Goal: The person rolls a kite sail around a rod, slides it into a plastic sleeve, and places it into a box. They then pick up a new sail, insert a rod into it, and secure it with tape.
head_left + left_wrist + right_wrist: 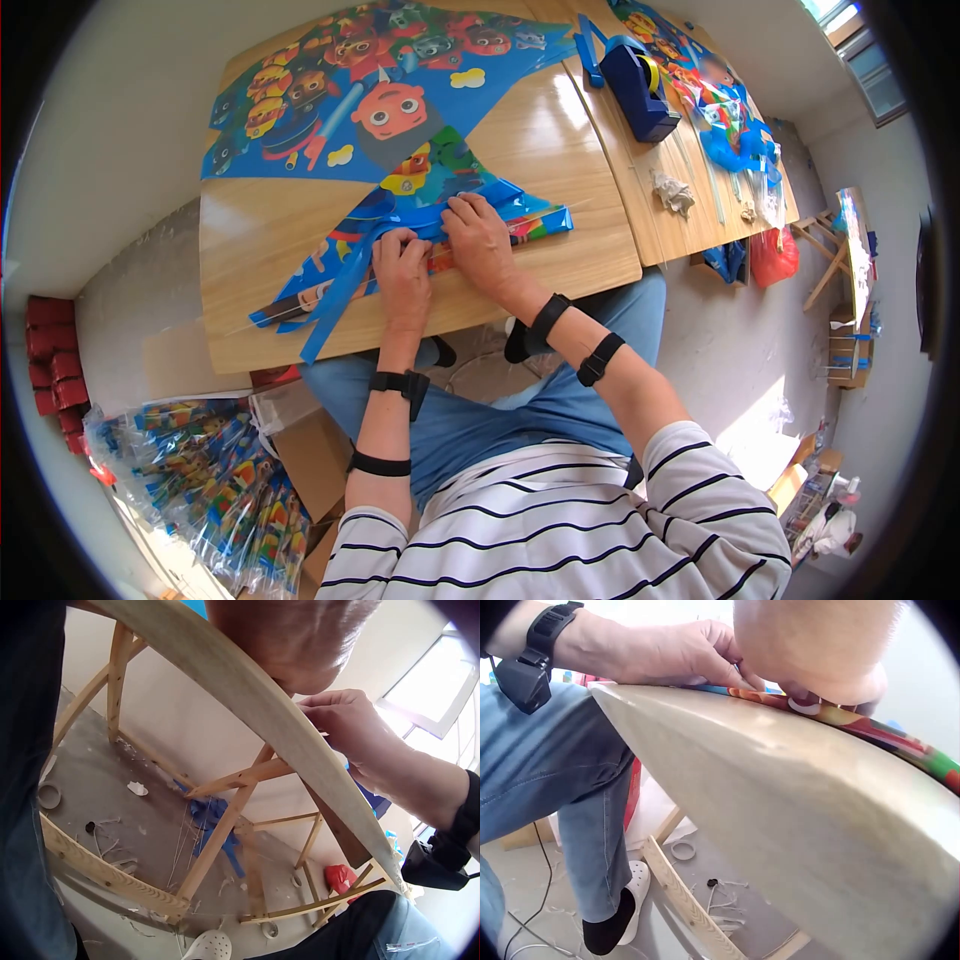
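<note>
A wooden table (545, 140) fills the head view, and across it lies a bright cartoon kite (390, 110), its wide wing spread toward the far side and its narrow lower end drawn to the near edge. There we find both hands side by side. The left hand (403, 272) has its fingers curled down onto the gathered film, and the right hand (482, 238), just beside it, pinches the same fold. The right wrist view shows a thumb clamping the printed edge flat against the table's rim. Blue ribbons (330, 300) trail from under the left hand toward the table's near corner. A blue tape dispenser (640, 88) stands well apart on the adjoining table.

We judge the risk to lie in the thin film. A hard pinch or an uneven pull between the two hands could crease or tear it. The fold sits right at the rim, so loosening either grip could let the gathered end spring open or slide off the edge. The loose ribbons could also snag under a wrist.
</note>
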The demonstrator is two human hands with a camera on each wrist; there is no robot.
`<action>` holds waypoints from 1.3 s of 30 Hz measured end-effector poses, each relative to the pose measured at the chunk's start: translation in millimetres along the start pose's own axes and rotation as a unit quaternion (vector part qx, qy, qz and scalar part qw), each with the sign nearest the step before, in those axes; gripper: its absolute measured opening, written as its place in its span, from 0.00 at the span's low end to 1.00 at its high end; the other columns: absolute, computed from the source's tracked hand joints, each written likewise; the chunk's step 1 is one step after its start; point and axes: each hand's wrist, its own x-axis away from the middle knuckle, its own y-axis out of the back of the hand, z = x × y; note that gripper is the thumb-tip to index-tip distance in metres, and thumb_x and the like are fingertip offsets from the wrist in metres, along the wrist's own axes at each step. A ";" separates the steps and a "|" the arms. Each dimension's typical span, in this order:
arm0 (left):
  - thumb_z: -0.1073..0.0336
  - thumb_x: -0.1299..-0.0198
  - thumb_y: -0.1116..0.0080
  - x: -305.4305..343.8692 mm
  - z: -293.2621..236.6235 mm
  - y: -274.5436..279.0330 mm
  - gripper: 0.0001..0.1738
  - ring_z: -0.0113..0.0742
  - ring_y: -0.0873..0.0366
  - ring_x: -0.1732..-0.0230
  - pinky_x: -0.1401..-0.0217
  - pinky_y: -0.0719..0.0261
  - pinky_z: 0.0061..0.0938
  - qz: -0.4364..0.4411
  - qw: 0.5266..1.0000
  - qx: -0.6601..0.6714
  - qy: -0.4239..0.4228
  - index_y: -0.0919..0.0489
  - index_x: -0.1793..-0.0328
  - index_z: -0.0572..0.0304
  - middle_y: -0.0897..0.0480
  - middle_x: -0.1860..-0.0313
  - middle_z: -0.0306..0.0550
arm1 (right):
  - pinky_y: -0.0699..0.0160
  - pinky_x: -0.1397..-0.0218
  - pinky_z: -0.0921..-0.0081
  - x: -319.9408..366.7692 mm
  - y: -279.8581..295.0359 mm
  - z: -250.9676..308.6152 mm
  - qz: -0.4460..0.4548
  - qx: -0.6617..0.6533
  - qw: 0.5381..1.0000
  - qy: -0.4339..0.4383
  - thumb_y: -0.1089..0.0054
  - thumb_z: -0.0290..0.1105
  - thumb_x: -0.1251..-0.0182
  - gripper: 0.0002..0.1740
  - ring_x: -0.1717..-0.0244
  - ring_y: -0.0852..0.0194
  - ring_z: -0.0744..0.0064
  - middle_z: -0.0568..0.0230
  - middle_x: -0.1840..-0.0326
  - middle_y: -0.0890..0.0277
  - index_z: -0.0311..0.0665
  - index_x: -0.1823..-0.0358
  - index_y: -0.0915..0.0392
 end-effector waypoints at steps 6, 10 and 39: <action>0.77 0.44 0.36 0.6 2.4 0.3 0.05 0.48 0.27 0.52 0.49 0.28 0.38 0.006 1.000 -0.016 0.000 0.16 0.62 0.61 0.22 0.56 0.47 | 0.34 0.26 0.49 3.5 4.8 17.6 0.024 0.005 1.000 0.003 0.37 0.29 0.41 0.16 0.34 0.30 0.46 0.47 0.41 0.24 0.30 0.53 0.20; 0.77 0.44 0.37 0.3 2.2 0.1 0.05 0.48 0.27 0.53 0.50 0.28 0.38 0.005 1.000 -0.010 -0.002 0.16 0.62 0.62 0.22 0.56 0.47 | 0.45 0.20 0.46 7.8 7.0 13.1 0.047 0.038 0.998 0.015 0.38 0.33 0.37 0.22 0.27 0.35 0.46 0.44 0.33 0.27 0.28 0.44 0.21; 0.64 0.35 0.36 -75.6 56.6 59.1 0.11 0.42 0.19 0.64 0.58 0.24 0.37 0.137 0.952 0.115 0.249 0.17 0.59 0.67 0.17 0.67 0.51 | 0.63 0.13 0.49 19.1 17.6 10.0 0.159 0.004 0.987 0.031 0.41 0.52 0.29 0.43 0.13 0.57 0.46 0.39 0.17 0.47 0.23 0.25 0.36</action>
